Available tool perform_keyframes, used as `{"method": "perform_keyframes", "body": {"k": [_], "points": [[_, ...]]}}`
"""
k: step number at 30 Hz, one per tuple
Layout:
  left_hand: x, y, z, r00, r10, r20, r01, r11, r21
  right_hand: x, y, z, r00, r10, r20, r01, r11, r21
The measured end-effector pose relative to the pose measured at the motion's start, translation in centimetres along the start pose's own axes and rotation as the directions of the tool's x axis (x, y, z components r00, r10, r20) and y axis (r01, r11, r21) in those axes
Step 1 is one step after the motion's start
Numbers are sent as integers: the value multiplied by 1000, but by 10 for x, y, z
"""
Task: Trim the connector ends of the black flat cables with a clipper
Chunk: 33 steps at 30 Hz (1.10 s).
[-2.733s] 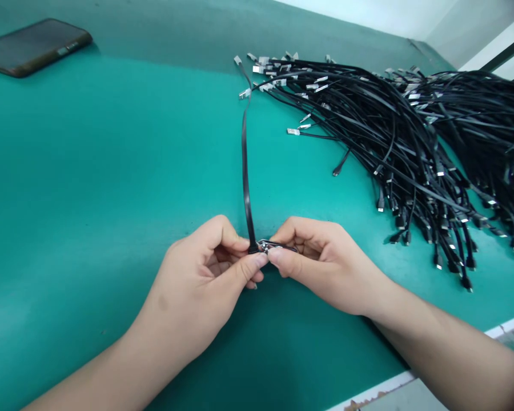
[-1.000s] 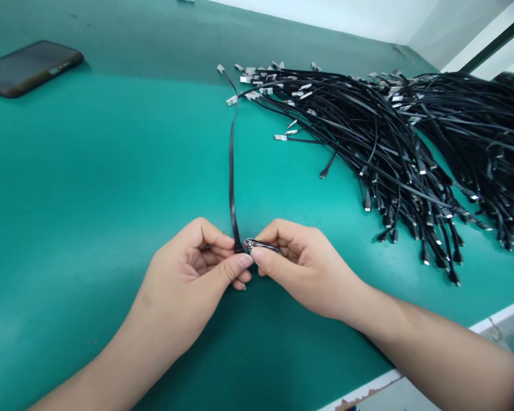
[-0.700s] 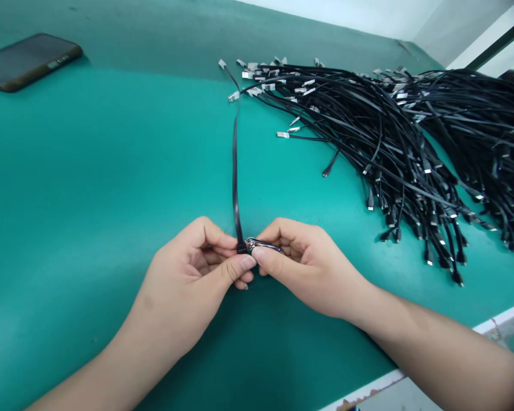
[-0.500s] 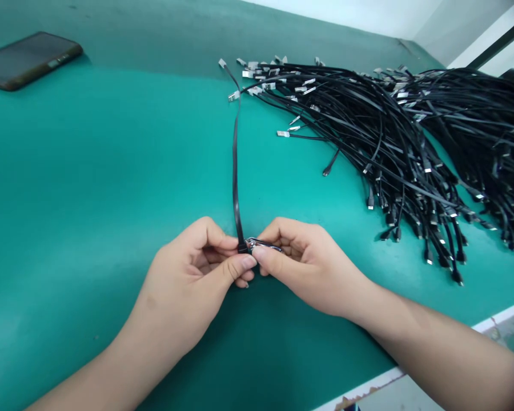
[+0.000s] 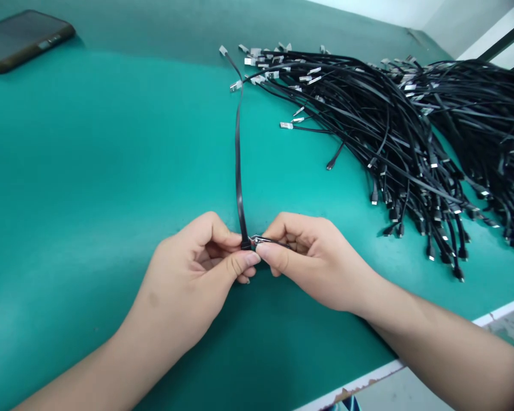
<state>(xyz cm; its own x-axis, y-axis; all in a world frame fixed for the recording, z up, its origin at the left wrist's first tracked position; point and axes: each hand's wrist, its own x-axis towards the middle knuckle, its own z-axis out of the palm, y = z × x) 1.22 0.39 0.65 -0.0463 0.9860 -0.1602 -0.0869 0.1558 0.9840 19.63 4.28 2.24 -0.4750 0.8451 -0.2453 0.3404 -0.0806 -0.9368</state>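
A flat black USB cable [image 5: 239, 165] runs away from me across the table to a plug with a pale metal end. Its near plug is pinched between the thumb and fingers of my left hand [image 5: 197, 268]. Opposite, my right hand [image 5: 312, 262] grips a small shiny metal tool with a dark part [image 5: 261, 240], mostly hidden by the fingers; its exact kind is unclear. The tip of the tool meets the side of the cable's near plug. Both thumbs are close together.
A large bundle of black USB cables [image 5: 368, 125] lies to the right, with a second bundle [image 5: 492, 120] beyond it. A phone [image 5: 25, 39] rests at the far left of the green table [image 5: 111, 142]. The table's chipped white edge [image 5: 364, 382] crosses the lower right.
The view has shifted slightly. My hands keep their grip on the cable and the tool, and the tool has turned a little at the plug.
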Motion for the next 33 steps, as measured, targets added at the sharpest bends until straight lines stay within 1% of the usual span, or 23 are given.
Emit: {"method": "perform_keyframes", "body": {"k": [5,7,9,12,14,17,19,21,23,25,27,28,29,31,33], "points": [[0,-1,0,1000,-9,2,9,1000,3,-1,-1,2,1000,6,6,-6,1000,25],[0,-1,0,1000,-13,9,13,1000,9,1,0,3,1000,6,-17,-5,999,47],[0,0,-1,1000,-19,8,19,1000,24,3,1,2,995,5,-102,6,994,108],[0,3,-1,999,-31,-9,31,999,30,6,4,-1,964,7,-266,63,966,252],[0,4,-2,999,-39,-15,39,999,26,7,6,-3,952,-6,-305,109,940,324],[1,4,-2,999,-41,-18,42,999,28,7,7,-5,953,-52,-297,169,908,384],[0,3,-2,999,-37,-17,38,999,23,6,7,-5,960,-58,-272,172,893,415],[0,2,-3,999,-29,-16,29,999,15,5,4,-7,977,-12,-215,114,877,467],[0,0,-3,1000,-23,-12,23,1000,21,4,-2,-9,989,63,-137,19,848,530],[0,-2,-4,1000,-22,-7,23,999,37,4,-7,-11,989,136,-59,-78,819,568],[0,-1,-5,1000,-27,4,26,998,61,3,-10,-13,981,193,6,-163,812,561],[0,0,-5,1000,-29,6,29,997,74,3,-11,-13,978,206,19,-183,824,537],[0,2,-4,999,-32,7,32,996,86,2,-10,-12,980,201,3,-176,851,495],[0,5,-4,999,-34,1,34,994,104,-1,-6,-10,989,124,-86,-86,930,358],[-1,6,-3,1000,-15,-7,16,993,113,-4,-1,-8,988,-2,-151,31,982,189]]}}
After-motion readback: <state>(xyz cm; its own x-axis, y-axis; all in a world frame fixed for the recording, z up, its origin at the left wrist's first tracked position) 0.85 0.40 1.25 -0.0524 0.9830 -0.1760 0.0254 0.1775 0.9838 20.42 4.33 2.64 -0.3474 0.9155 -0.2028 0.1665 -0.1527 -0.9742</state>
